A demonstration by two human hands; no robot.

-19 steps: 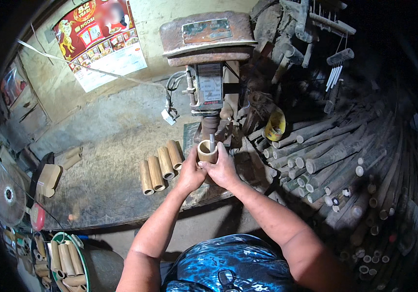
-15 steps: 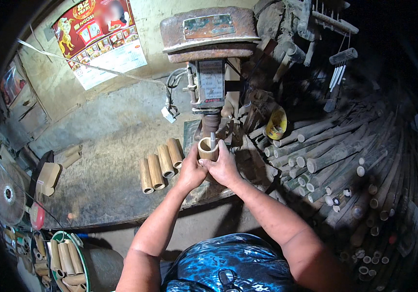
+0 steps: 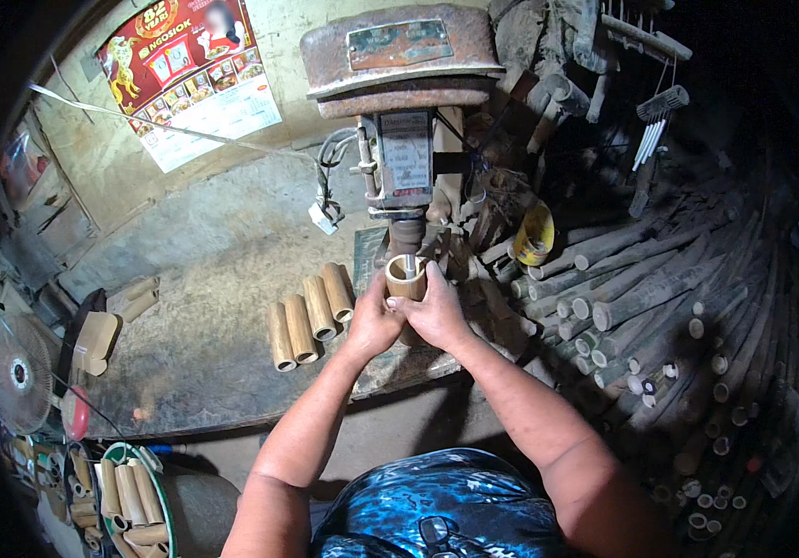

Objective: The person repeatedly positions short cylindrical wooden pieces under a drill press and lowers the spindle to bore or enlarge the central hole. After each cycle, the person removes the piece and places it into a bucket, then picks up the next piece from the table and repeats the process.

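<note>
Between both hands is a short bamboo tube (image 3: 405, 285), its open end tilted up toward the drill press (image 3: 407, 153). My left hand (image 3: 374, 319) wraps its left side and my right hand (image 3: 434, 312) its right side, thumbs on the near face. The press's metal bit (image 3: 410, 264) reaches down into the tube's mouth. How deep it goes is hidden by the tube wall. To the left of my hands, several bamboo tubes (image 3: 293, 327) lie side by side on the worn workbench (image 3: 204, 372).
A green-rimmed bin (image 3: 169, 516) of bamboo pieces stands at the lower left, near a fan (image 3: 18, 374). Long bamboo poles (image 3: 623, 302) are piled on the right, with a yellow container (image 3: 534, 234) beside them. A cable (image 3: 186, 135) runs across the wall.
Both hands and the tube sit slightly differently around the bit, which now appears nearer the middle of the tube's mouth than its right rim. The view has shifted a little.
</note>
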